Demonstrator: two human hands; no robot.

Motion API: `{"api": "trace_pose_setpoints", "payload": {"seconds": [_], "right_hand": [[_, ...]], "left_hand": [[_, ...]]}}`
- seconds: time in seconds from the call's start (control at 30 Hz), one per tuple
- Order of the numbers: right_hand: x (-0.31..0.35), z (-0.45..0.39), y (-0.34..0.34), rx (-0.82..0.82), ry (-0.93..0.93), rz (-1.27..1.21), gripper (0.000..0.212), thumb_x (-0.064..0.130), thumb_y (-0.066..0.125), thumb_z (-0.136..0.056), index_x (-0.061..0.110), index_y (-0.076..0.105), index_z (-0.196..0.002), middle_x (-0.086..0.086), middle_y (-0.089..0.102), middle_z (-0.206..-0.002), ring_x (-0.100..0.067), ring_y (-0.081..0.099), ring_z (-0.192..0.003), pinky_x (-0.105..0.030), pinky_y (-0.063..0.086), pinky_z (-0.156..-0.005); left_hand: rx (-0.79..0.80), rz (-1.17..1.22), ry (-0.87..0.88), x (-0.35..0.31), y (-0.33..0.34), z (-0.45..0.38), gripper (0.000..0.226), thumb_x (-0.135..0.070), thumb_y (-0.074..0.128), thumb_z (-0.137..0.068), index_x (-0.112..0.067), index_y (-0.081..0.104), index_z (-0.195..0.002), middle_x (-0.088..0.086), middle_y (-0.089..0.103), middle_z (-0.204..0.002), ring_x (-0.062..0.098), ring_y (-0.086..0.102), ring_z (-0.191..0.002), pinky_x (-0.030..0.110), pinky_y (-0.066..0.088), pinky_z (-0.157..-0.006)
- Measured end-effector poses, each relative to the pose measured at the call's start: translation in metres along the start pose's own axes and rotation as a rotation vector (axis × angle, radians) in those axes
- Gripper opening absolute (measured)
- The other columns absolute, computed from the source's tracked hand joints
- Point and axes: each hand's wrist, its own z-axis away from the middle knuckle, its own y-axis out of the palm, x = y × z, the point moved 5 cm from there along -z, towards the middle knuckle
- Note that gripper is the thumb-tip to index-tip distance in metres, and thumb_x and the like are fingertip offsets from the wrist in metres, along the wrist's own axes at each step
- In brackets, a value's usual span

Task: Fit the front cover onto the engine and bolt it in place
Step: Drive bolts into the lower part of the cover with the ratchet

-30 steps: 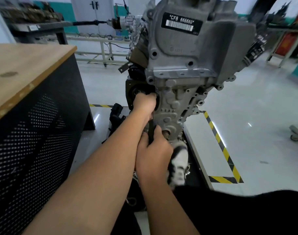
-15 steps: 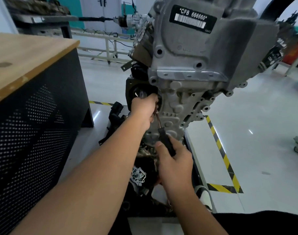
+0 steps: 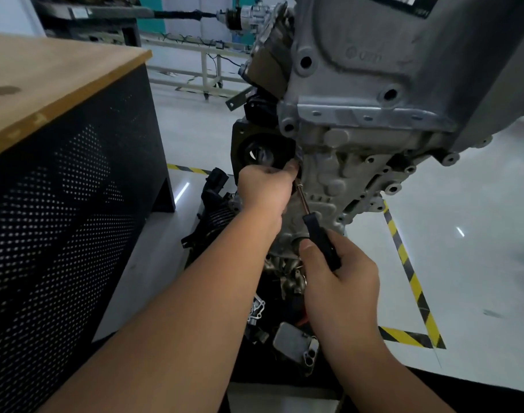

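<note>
Nearest, right hand wrapped around the black handle of a driver, shaft angled up and left. Just beyond, left hand with fingertips pinched at the driver tip (bolt itself hidden), against the left edge of the front cover. Cover: rough grey cast metal, ribbed, seated on the engine. Likely risks: tip slipping off, or cross-threading from the slanted shaft.

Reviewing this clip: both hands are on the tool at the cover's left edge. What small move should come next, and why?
Probably a short swing of the black handle by the right hand to turn the fastener. The left hand pinches the tool's head end against the front cover, and the shaft runs straight to it, apparently seated.
</note>
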Motion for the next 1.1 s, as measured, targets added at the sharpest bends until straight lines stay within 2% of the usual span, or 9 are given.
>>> {"api": "trace_pose_setpoints", "payload": {"seconds": [0.07, 0.13, 0.27, 0.5, 0.73, 0.83, 0.9, 0.97, 1.1], "right_hand": [[0.007, -0.002, 0.002, -0.007, -0.071, 0.107, 0.016, 0.021, 0.064, -0.097, 0.025, 0.064, -0.082, 0.013, 0.051, -0.052, -0.005, 0.047, -0.044, -0.011, 0.034, -0.042], [0.014, -0.001, 0.005, -0.022, -0.185, 0.299, 0.005, 0.019, 0.064, -0.097, 0.023, 0.067, -0.097, 0.014, 0.053, -0.059, -0.004, 0.052, -0.052, -0.007, 0.037, -0.051], [0.016, 0.004, 0.007, -0.108, -0.23, 0.503, 0.032, 0.022, 0.064, -0.095, 0.018, 0.067, -0.127, 0.004, 0.065, -0.079, -0.007, 0.051, -0.064, -0.006, 0.029, -0.053], [0.009, 0.017, 0.011, -0.218, -0.152, 0.279, 0.035, 0.029, 0.066, -0.095, 0.018, 0.069, -0.128, 0.005, 0.073, -0.092, -0.009, 0.067, -0.08, -0.016, 0.052, -0.068], [0.014, 0.015, 0.014, -0.239, -0.138, 0.211, 0.039, 0.036, 0.06, -0.09, 0.019, 0.071, -0.123, 0.006, 0.072, -0.083, -0.006, 0.065, -0.074, -0.016, 0.05, -0.067], [0.019, 0.014, 0.017, -0.156, -0.208, 0.326, 0.037, 0.025, 0.067, -0.094, 0.012, 0.069, -0.129, -0.002, 0.071, -0.08, -0.012, 0.064, -0.068, -0.002, 0.042, -0.065], [0.021, 0.013, 0.018, -0.104, -0.267, 0.433, 0.044, 0.015, 0.073, -0.09, 0.005, 0.066, -0.133, -0.009, 0.07, -0.082, -0.016, 0.062, -0.068, 0.0, 0.037, -0.063], [0.021, 0.014, 0.017, -0.112, -0.284, 0.43, 0.047, 0.01, 0.076, -0.088, 0.002, 0.066, -0.133, -0.009, 0.071, -0.082, -0.015, 0.062, -0.068, -0.003, 0.037, -0.066], [0.018, 0.019, 0.016, -0.192, -0.268, 0.35, 0.046, 0.01, 0.077, -0.087, 0.003, 0.067, -0.132, -0.009, 0.074, -0.091, -0.012, 0.063, -0.076, 0.007, 0.036, -0.075]], "left_hand": [[-0.004, 0.005, -0.014, 0.0, -0.001, 0.001, 0.049, -0.03, 0.081, -0.086, -0.016, 0.046, -0.055, -0.01, 0.039, -0.037, 0.013, 0.031, -0.03, 0.019, 0.027, -0.037], [0.024, 0.067, -0.076, 0.001, 0.0, 0.001, 0.042, -0.026, 0.081, -0.086, -0.016, 0.049, -0.059, -0.011, 0.042, -0.038, 0.012, 0.031, -0.032, 0.018, 0.026, -0.037], [0.097, 0.204, -0.252, 0.001, 0.003, -0.002, 0.033, -0.013, 0.079, -0.085, -0.018, 0.049, -0.073, -0.009, 0.034, -0.045, 0.008, 0.022, -0.034, 0.017, 0.018, -0.036], [0.183, 0.168, -0.33, -0.007, 0.002, -0.007, 0.029, -0.006, 0.069, -0.09, -0.016, 0.046, -0.074, -0.007, 0.031, -0.046, 0.007, 0.017, -0.033, 0.016, 0.014, -0.033], [0.214, 0.144, -0.368, -0.005, 0.002, -0.011, 0.025, -0.008, 0.071, -0.089, -0.014, 0.05, -0.077, -0.007, 0.031, -0.049, 0.006, 0.017, -0.033, 0.017, 0.014, -0.031], [0.216, 0.161, -0.389, -0.002, 0.004, -0.012, 0.023, -0.008, 0.071, -0.089, -0.014, 0.052, -0.078, -0.006, 0.031, -0.052, 0.005, 0.017, -0.033, 0.017, 0.014, -0.031], [0.212, 0.169, -0.391, -0.001, 0.004, -0.013, 0.022, -0.008, 0.07, -0.09, -0.014, 0.053, -0.079, -0.006, 0.031, -0.053, 0.005, 0.017, -0.032, 0.016, 0.014, -0.031], [0.208, 0.186, -0.398, -0.001, 0.005, -0.012, 0.021, -0.008, 0.07, -0.09, -0.014, 0.053, -0.078, -0.006, 0.032, -0.052, 0.005, 0.017, -0.031, 0.016, 0.015, -0.03], [0.201, 0.246, -0.409, 0.0, 0.007, -0.01, 0.021, -0.006, 0.067, -0.09, -0.014, 0.051, -0.079, -0.006, 0.034, -0.053, 0.004, 0.018, -0.032, 0.016, 0.015, -0.03]]}}
